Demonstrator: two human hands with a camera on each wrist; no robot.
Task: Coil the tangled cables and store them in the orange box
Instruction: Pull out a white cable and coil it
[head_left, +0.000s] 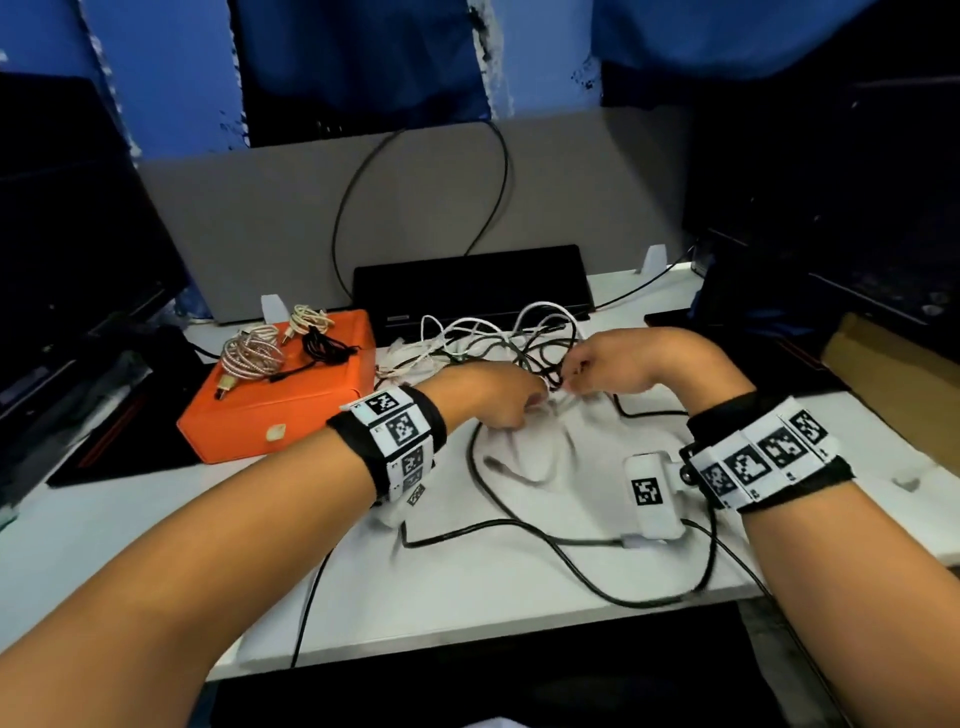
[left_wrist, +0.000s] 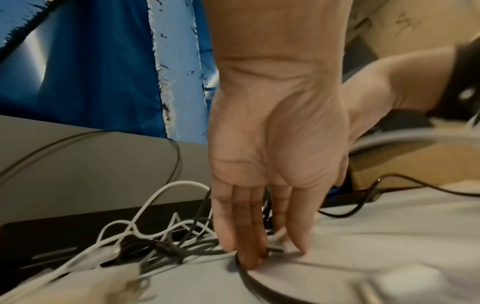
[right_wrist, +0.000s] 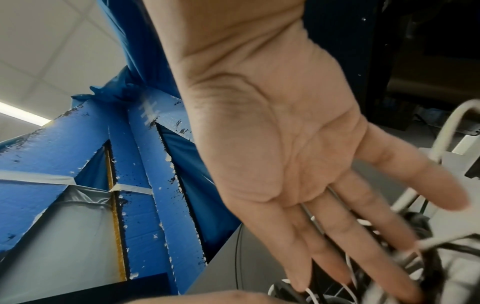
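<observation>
Both hands in the tangle of white and black cables (head_left: 498, 338), at about 1 o'clock of the flat orange box (head_left: 280, 384). Left hand (left_wrist: 272, 164): straight fingers pressing a black cable and a plug onto the white desk (head_left: 156, 530). Right hand (right_wrist: 298, 164): fingers wide, holding nothing. Better to pin one plug, then draw a single cable out slowly, without pulling knots tighter. On the box already: three small coiled cables (head_left: 280, 343).

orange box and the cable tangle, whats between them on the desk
In the head view, almost nothing: a narrow strip of white desk separates the orange box from the tangled cables, with a white cable end reaching into it.
</observation>
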